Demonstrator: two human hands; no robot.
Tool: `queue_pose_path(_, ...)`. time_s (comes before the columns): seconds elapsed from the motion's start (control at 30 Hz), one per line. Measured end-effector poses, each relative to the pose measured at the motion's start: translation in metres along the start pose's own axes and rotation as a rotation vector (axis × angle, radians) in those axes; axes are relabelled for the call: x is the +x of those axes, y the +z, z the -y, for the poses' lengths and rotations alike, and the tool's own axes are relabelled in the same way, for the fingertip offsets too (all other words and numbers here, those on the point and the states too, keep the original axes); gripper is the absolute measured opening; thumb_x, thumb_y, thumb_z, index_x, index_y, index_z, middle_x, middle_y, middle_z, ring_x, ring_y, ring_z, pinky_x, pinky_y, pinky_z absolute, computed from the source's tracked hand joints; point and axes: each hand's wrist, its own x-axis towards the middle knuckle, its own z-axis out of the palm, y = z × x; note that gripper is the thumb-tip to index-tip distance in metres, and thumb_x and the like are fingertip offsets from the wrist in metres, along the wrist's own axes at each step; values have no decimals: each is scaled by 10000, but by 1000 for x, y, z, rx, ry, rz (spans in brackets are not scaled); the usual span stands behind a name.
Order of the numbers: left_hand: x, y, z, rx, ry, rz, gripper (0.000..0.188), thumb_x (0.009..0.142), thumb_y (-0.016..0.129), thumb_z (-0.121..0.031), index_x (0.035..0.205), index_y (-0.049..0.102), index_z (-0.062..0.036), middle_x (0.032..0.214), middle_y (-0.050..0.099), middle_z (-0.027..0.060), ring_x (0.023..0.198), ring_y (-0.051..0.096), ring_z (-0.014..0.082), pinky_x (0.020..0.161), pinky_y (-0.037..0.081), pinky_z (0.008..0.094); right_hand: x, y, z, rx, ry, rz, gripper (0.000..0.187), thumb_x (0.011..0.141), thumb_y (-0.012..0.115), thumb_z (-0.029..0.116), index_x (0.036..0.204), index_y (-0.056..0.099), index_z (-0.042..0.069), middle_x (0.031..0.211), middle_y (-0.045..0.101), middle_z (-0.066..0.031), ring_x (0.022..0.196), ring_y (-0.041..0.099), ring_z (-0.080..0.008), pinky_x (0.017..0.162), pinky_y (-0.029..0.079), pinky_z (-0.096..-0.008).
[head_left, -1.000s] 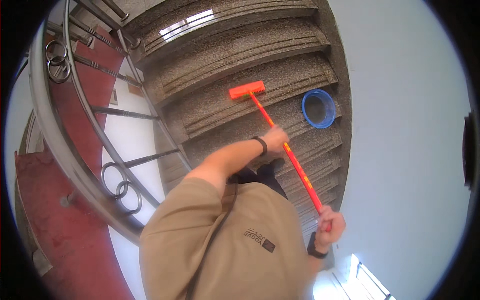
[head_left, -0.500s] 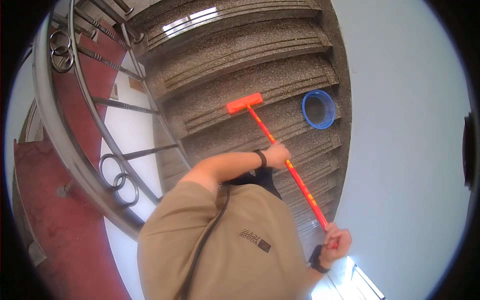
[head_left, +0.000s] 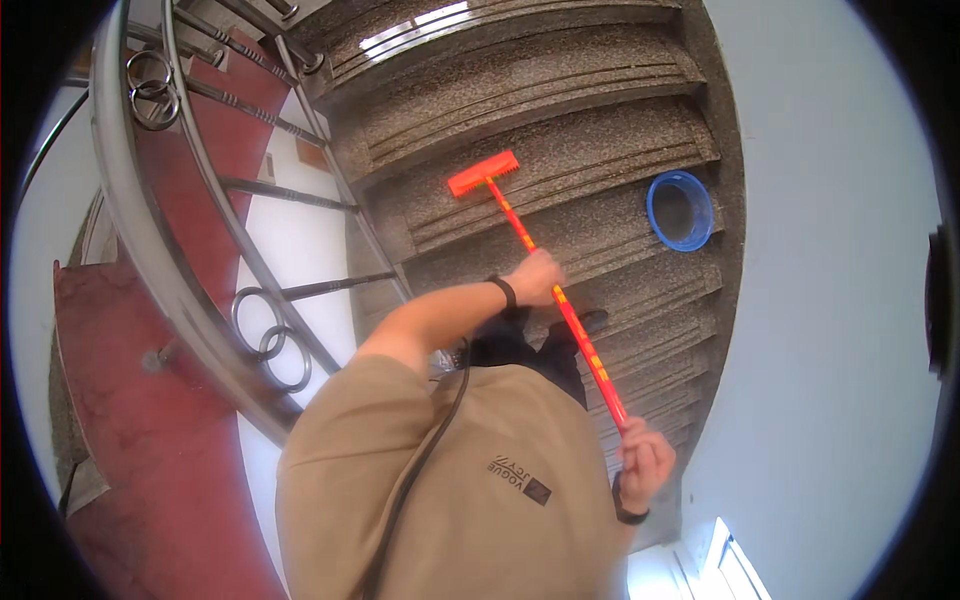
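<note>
A long-handled scrub brush [head_left: 590, 350] with a red and yellow pole slants across the view. Its orange head [head_left: 484, 173] rests on a speckled stone step [head_left: 560, 150], bristles toward the tread. My left hand [head_left: 538, 277] is closed round the middle of the pole. Near the pole's lower end, my right hand [head_left: 645, 460] grips it with curled fingers. A round blue bucket [head_left: 682, 210] stands right of the brush, close to the wall; it seems to hold greyish water.
A curved metal railing [head_left: 150, 240] with ring ornaments runs along the left. Red flooring [head_left: 150, 420] shows beyond it. A pale wall [head_left: 830, 250] borders the stairs on the right. My dark shoe [head_left: 592, 320] is on a step below the brush head. Steps continue above and below.
The brush head has moved left and farther up onto the tread, away from the bucket. Both hands moved left with the pole, still gripping it. The whole view has shifted slightly.
</note>
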Motion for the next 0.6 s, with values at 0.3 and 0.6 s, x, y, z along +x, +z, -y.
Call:
queue_pose_path(0.3,-40,-12,45,0,-39,-56,190,676,750,-300,675,694,-118,742,664,109,847,626,337,806,464,446,12,23,-30,67,11,186,205,927,550,110,775,636,3,541,445,18,509,426,-114,870,465,-430)
queue_pose_path(0.6,-67,13,-52,-193,-37,51,204,692,732,-309,650,680,-116,686,656,144,749,656,370,718,500,483,-13,-43,22,219,22,23,202,909,447,62,774,587,6,459,401,17,428,406,-122,710,463,-390)
